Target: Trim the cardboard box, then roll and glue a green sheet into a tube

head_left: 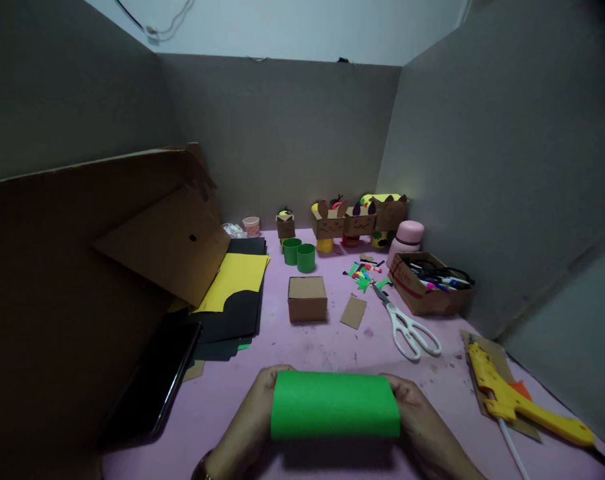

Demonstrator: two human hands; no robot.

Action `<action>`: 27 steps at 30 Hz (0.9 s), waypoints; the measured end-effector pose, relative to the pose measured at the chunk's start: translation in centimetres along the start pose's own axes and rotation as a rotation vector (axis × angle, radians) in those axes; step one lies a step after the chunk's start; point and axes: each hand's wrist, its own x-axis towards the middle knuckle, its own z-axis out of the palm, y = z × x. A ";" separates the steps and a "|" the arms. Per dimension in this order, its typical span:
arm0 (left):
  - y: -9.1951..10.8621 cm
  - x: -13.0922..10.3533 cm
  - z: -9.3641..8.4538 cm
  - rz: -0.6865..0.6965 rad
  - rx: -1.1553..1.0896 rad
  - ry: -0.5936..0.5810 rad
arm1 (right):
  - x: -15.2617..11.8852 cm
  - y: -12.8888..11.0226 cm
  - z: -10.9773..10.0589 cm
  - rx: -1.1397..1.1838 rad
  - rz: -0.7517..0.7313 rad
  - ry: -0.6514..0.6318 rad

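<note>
A bent sheet of green paper (335, 405), curved like a wide tube, is held level over the near part of the pink table (277, 353). My left hand (262, 400) grips its left end and my right hand (409, 407) grips its right end; the fingers of both are partly hidden behind the paper. Beyond it stand a small closed cardboard box (307, 299) and a flat cardboard piece (353, 313). White-handled scissors (407, 327) lie to the right of these. Two short green paper tubes (299, 255) stand farther back.
A yellow glue gun (522, 400) rests at the right on cardboard. Behind it are a box of pens (432, 283) and a pink bottle (406, 243). Cardboard animal figures (358, 221) line the back. At left are yellow paper (237, 280), black sheets, a phone (157, 387) and large cardboard (172, 243).
</note>
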 end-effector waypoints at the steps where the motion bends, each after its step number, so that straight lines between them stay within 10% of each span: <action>1: 0.1 0.0 0.0 -0.002 0.001 -0.001 | 0.0 -0.1 0.1 -0.004 0.002 0.005; 27: 1.1 -0.4 0.2 0.082 0.074 -0.044 | 0.2 -0.3 0.3 0.014 0.071 -0.077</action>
